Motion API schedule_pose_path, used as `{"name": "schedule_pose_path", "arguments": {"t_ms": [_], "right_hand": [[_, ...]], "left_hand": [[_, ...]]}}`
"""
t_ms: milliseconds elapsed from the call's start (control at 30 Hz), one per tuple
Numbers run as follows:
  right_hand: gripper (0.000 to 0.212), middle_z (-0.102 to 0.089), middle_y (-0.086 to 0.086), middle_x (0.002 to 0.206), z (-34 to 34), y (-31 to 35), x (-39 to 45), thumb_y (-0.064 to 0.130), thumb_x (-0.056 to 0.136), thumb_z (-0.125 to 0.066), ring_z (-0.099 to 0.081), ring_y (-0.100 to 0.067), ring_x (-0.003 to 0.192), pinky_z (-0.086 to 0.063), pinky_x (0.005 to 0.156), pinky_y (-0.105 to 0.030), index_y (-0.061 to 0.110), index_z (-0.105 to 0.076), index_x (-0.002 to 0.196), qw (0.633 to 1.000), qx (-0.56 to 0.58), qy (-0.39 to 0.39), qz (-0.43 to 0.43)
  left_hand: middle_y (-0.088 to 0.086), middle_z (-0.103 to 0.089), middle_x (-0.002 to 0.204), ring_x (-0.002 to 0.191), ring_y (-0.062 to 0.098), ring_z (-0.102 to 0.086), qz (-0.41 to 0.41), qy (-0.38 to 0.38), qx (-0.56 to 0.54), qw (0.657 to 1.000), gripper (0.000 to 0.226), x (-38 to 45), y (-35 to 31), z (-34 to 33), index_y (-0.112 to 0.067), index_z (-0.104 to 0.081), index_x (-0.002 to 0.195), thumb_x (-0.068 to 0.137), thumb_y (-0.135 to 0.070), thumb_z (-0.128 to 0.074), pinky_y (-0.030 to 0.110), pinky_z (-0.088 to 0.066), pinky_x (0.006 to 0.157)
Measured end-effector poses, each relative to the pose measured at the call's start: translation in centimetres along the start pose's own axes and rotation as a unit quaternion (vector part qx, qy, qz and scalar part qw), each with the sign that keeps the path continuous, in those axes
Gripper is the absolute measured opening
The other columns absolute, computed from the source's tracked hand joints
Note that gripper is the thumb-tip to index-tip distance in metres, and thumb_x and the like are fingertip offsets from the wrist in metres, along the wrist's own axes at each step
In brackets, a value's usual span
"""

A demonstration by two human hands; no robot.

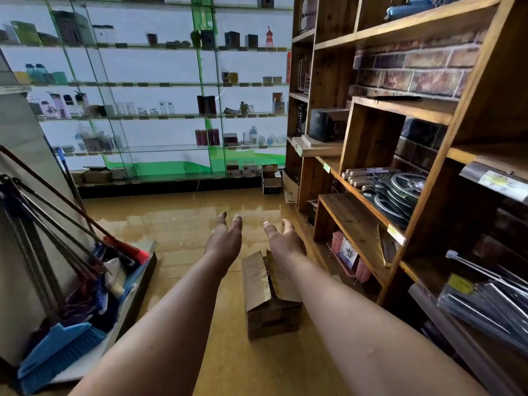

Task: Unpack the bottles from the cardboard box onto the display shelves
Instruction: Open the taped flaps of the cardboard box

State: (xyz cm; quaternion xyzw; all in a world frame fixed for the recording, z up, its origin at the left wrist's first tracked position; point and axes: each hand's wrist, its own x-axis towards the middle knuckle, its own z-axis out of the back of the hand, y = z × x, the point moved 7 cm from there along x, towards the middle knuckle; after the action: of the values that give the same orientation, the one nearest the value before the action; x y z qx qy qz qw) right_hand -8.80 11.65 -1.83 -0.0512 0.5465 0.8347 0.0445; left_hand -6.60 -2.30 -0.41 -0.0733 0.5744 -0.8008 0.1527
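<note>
Arms stretched forward, both hands held out over floor. Left hand open, fingers relaxed, gripping nothing. Right hand open too, fingers loose, palm turned inward. Hands apart, not touching. Box on floor below right forearm, flaps up, partly hidden by arm; contents not visible. Wooden shelves just right of box. Glass shelves with bottles well beyond. Brooms leaning at left.

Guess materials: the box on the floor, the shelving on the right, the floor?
Box: brown corrugated cardboard, matte, creased flaps. Right shelving: wood, visible grain, probably stained. Floor: glossy tile by the look, with faint joints and reflections.
</note>
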Motion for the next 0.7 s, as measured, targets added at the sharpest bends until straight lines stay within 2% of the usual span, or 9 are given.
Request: {"name": "schedule_pose_path", "arguments": {"t_ms": [367,500,700], "right_hand": [[0.062,-0.036,-0.009,0.149,-2.6,-1.6,3.4,0.045,0.096,-0.041,-0.037,-0.031,0.135,-0.034,0.108,-0.042,0.020,-0.020,0.149,0.999,0.013,-0.009,-0.033],[0.064,-0.035,-0.010,0.149,-3.1,-3.2,5.2,0.046,0.095,-0.043,-0.036,-0.032,0.134,-0.035,0.108,-0.047,0.022,-0.020,0.149,0.998,0.018,-0.012,-0.062],[0.062,-0.032,-0.009,0.150,-2.5,-5.4,10.1,0.042,0.097,-0.043,-0.036,-0.030,0.135,-0.034,0.105,-0.040,0.020,-0.020,0.150,0.995,0.021,-0.015,-0.098]], "left_hand": [[0.015,-0.027,0.153,0.140,0.031,-0.027,0.018,0.024,-0.006,1.000,0.057,4.4,2.9,-0.4,-0.020,-0.015,0.150,0.100,-0.040,-0.032,0.042,-0.026,0.111],[0.014,-0.026,0.153,0.140,0.032,-0.027,0.033,0.032,-0.004,0.999,0.056,6.3,4.3,-1.5,-0.020,-0.016,0.150,0.100,-0.039,-0.033,0.043,-0.027,0.111],[0.015,-0.025,0.153,0.140,0.030,-0.027,0.057,0.052,-0.008,0.997,0.056,10.7,5.9,-4.1,-0.018,-0.016,0.151,0.101,-0.037,-0.034,0.041,-0.027,0.111]]}}
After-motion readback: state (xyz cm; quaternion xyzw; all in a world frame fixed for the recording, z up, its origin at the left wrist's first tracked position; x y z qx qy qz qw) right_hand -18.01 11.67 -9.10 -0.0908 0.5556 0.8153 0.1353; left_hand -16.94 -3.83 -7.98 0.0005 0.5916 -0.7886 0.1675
